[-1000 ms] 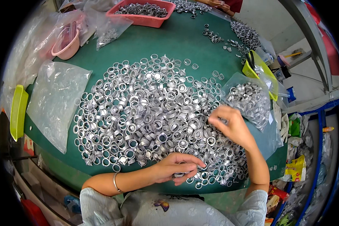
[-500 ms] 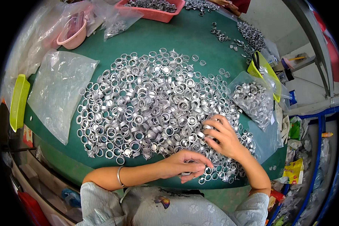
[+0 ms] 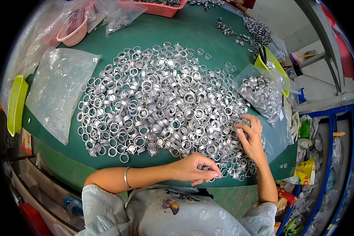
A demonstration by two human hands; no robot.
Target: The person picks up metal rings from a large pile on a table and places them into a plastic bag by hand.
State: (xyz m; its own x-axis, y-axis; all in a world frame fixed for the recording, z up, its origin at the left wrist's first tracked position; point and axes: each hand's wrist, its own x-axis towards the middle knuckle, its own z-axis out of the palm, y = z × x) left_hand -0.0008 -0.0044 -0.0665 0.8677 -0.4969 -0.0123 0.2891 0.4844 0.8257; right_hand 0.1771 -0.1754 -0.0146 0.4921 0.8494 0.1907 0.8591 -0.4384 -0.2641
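A broad heap of silver metal rings point(image 3: 165, 106) spreads over the green table, with a few flat round pieces among them. My left hand point(image 3: 194, 169) is at the near edge of the heap, its fingers curled around a few metal rings point(image 3: 204, 167) that show between thumb and fingers. At the heap's right side is my right hand point(image 3: 252, 137), fingers bent but apart, the tips touching loose rings. Whether a ring sits under those fingertips is hidden. Close beyond it lies a clear plastic bag point(image 3: 263, 96) filled with rings.
A flat clear bag point(image 3: 61, 90) lies left of the heap, beside a yellow-green basket point(image 3: 16, 106). Pink basin point(image 3: 74, 33) and red tub point(image 3: 161, 10) stand at the back. Another green basket point(image 3: 273, 65) is at right, near a blue-framed rack point(image 3: 330, 157). Someone's hand point(image 3: 239, 3) shows far off.
My right hand has moved right, from over the heap to its right side. My left hand has shifted slightly, and rings now show in it. The whole view has shifted a little.
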